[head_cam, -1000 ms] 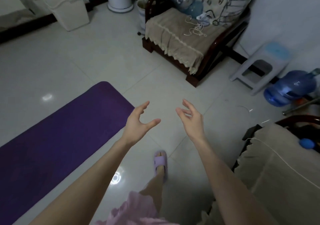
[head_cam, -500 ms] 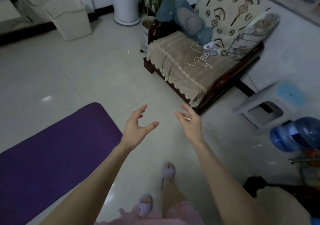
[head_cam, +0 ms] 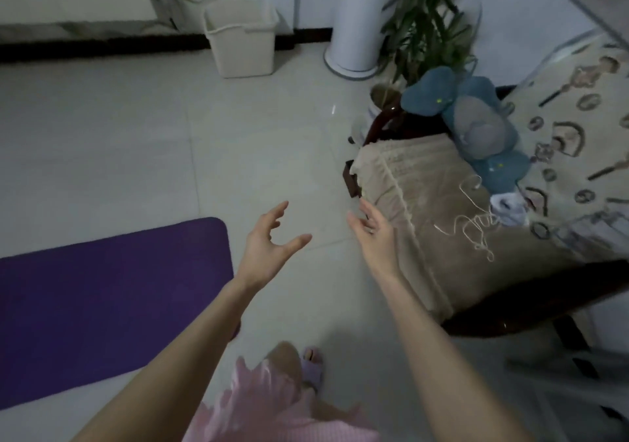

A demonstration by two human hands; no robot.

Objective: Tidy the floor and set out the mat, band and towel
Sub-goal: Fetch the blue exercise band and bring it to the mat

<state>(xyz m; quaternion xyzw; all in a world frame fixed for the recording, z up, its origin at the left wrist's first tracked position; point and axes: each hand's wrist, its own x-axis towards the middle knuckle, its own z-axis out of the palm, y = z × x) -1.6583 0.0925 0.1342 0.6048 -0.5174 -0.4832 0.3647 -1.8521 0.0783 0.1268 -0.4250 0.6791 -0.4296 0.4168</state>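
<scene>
At about 8 o'clock in the view, the purple mat (head_cam: 112, 298) lay flat and unrolled on the tiled floor (head_cam: 119, 142), with one rounded corner toward the centre. By this, the mat part of the task looked already done, and the step in hand seemed to be the search for the band and the towel. Neither of them could be recognised with certainty.

Both hands were empty and released. The left hand (head_cam: 269, 247) hung near the centre, just at 3 o'clock of the mat's corner, with fingers spread, loosely bent, and the thumb held out. The right hand (head_cam: 374, 234) was at 3 o'clock of the left one, apart from it, with relaxed fingers. It showed in front of the near edge of the chair (head_cam: 418, 203); whether it touched the beige cover could not be told.

On the chair seat, at 3 o'clock of the hands, lay a loose white cord (head_cam: 473, 234) and beside it a small pale bundle (head_cam: 509, 206), too blurred to name. A blue plush toy (head_cam: 476, 118) and a patterned cushion (head_cam: 571, 142) stood behind them. A waste bin (head_cam: 241, 40) was at 11 o'clock, a potted plant (head_cam: 429, 26) at 1 o'clock.

The next move probably called for a reach to the seat and a careful look at what lay there. The tangled cord would need gathering with both hands, not one pinch.
</scene>
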